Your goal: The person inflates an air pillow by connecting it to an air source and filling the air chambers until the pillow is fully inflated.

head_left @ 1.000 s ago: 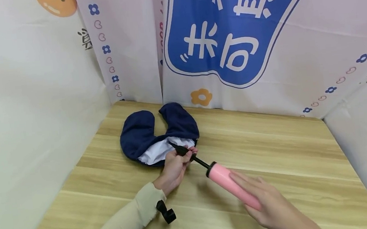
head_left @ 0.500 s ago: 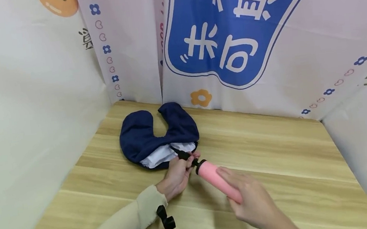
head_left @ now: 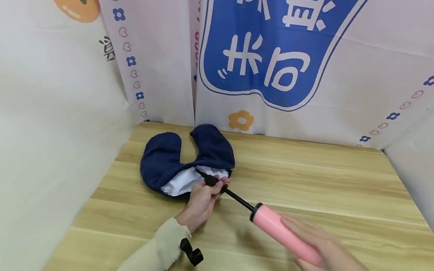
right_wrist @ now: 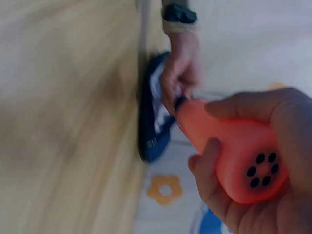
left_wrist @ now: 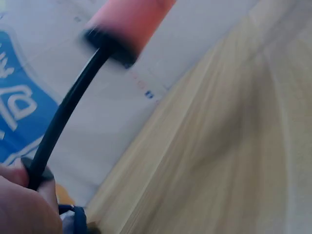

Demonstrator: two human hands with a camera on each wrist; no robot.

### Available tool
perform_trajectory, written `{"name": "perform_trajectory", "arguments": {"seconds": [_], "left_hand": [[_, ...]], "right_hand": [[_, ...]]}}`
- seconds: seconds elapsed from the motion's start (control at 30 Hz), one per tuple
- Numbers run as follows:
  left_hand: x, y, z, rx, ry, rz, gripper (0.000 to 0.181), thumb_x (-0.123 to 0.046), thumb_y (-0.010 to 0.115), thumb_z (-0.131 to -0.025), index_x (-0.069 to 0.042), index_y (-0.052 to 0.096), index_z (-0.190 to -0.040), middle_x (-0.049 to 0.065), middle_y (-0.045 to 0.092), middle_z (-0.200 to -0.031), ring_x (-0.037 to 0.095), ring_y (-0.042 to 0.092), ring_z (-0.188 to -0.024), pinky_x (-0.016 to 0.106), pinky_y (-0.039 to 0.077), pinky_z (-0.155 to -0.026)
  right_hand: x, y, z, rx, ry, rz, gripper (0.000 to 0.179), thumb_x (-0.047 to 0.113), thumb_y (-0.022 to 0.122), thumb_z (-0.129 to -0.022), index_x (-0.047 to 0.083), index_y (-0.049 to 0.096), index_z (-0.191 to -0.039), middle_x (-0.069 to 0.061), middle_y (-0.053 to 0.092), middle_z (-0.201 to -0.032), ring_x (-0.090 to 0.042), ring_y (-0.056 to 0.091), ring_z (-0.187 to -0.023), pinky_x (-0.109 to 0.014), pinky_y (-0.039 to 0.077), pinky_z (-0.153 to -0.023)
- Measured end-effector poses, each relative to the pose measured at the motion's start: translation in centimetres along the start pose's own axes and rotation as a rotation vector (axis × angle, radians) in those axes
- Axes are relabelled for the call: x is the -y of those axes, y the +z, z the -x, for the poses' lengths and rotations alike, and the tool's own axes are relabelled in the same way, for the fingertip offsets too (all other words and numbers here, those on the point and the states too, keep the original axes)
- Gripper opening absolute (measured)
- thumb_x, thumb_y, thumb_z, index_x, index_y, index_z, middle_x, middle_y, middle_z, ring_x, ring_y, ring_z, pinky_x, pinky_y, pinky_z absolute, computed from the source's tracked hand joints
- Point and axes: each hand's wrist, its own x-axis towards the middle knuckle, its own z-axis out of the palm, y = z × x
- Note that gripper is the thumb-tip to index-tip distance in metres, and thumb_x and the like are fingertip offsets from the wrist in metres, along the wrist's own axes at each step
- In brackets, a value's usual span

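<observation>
A navy U-shaped neck pillow lies on the wooden table, its cover unzipped along the curve with white lining showing. My left hand pinches the black nozzle end of a hand pump, whose tip points into the white lining. The pump's pink barrel is gripped by my right hand, fingers wrapped round it. Between the two hands a length of black rod shows, so the barrel stands drawn back. In the right wrist view the barrel's end has several dark holes.
The wooden table meets printed white cloth walls at the back and sides. A black strap piece hangs from my left sleeve.
The pink barrel first slid up toward my left hand, covering the rod, then came back toward me and bared it again. My left hand kept its hold near the pillow.
</observation>
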Motion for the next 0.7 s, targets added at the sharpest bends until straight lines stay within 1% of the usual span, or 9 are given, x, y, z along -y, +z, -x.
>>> {"name": "perform_trajectory", "arguments": {"seconds": [0.07,0.1,0.17,0.23,0.33,0.43,0.5,0.6,0.7], "left_hand": [[0.1,0.0,0.1,-0.032,-0.005,0.038,0.024,0.015,0.051,-0.101,0.011,0.048,-0.125,0.010,0.077,-0.103,0.011,0.076,-0.093,0.020,0.060,-0.091],[0.2,0.2,0.2,-0.041,-0.010,0.058,0.023,0.015,0.049,-0.101,0.011,0.049,-0.124,0.007,0.076,-0.099,0.011,0.076,-0.092,0.020,0.059,-0.091],[0.5,0.7,0.7,-0.033,-0.026,0.065,0.023,0.014,0.048,-0.102,0.011,0.051,-0.125,0.006,0.075,-0.102,0.010,0.074,-0.096,0.020,0.058,-0.094],[0.7,1.1,1.3,-0.029,-0.040,0.021,0.026,0.011,0.048,-0.103,0.012,0.054,-0.128,0.008,0.075,-0.111,0.010,0.072,-0.102,0.020,0.057,-0.097],[0.7,1.2,2.1,-0.066,-0.023,-0.047,0.028,0.009,0.049,-0.103,0.011,0.057,-0.130,0.014,0.074,-0.122,0.010,0.070,-0.106,0.020,0.055,-0.097],[0.6,0.9,2.6,-0.079,0.020,-0.074,0.027,0.010,0.048,-0.102,0.011,0.057,-0.128,0.017,0.074,-0.123,0.012,0.070,-0.106,0.021,0.056,-0.096],[0.6,0.6,2.7,-0.047,0.013,-0.067,0.024,0.011,0.049,-0.102,0.009,0.055,-0.125,0.015,0.074,-0.120,0.012,0.071,-0.106,0.021,0.057,-0.096],[0.6,-0.1,2.5,0.005,-0.010,-0.078,0.023,0.011,0.052,-0.101,0.009,0.052,-0.124,0.012,0.076,-0.116,0.012,0.074,-0.104,0.021,0.059,-0.093],[0.2,-1.2,2.2,0.002,-0.004,-0.084,0.026,0.012,0.057,-0.100,0.010,0.052,-0.126,0.015,0.078,-0.115,0.012,0.076,-0.099,0.021,0.060,-0.088]], "right_hand": [[0.4,-1.2,0.6,0.024,0.067,0.013,0.091,0.006,0.090,-0.076,0.025,0.052,-0.157,0.007,0.063,-0.151,-0.007,0.066,-0.128,0.000,0.034,-0.108],[0.6,-1.4,0.7,0.008,0.069,0.038,0.091,0.007,0.091,-0.074,0.026,0.054,-0.155,0.007,0.065,-0.148,-0.007,0.069,-0.124,-0.001,0.037,-0.105],[1.0,-1.0,0.1,-0.022,0.083,0.094,0.090,0.007,0.090,-0.072,0.028,0.057,-0.153,0.009,0.067,-0.145,-0.010,0.071,-0.119,-0.010,0.049,-0.100],[1.2,0.6,-1.3,-0.074,0.053,0.133,0.088,0.004,0.086,-0.069,0.025,0.060,-0.151,0.007,0.068,-0.144,-0.016,0.074,-0.118,-0.026,0.058,-0.098],[1.5,4.0,-3.6,-0.142,-0.001,0.149,0.085,0.002,0.084,-0.067,0.019,0.063,-0.148,0.001,0.068,-0.145,-0.023,0.074,-0.120,-0.050,0.062,-0.095],[1.8,6.7,-4.9,-0.177,-0.021,0.137,0.081,0.001,0.083,-0.068,0.014,0.064,-0.146,-0.003,0.067,-0.146,-0.025,0.073,-0.122,-0.053,0.061,-0.096],[2.1,7.4,-5.4,-0.172,0.004,0.141,0.081,0.003,0.085,-0.070,0.015,0.063,-0.147,-0.002,0.066,-0.147,-0.025,0.073,-0.120,-0.050,0.061,-0.095],[2.2,7.1,-5.2,-0.114,0.029,0.117,0.083,0.005,0.088,-0.074,0.016,0.059,-0.151,0.001,0.063,-0.152,-0.023,0.071,-0.123,-0.047,0.060,-0.098],[1.8,5.9,-4.2,-0.048,0.001,0.093,0.087,0.009,0.090,-0.077,0.017,0.053,-0.156,0.000,0.058,-0.157,-0.022,0.067,-0.130,-0.049,0.058,-0.101]]}}
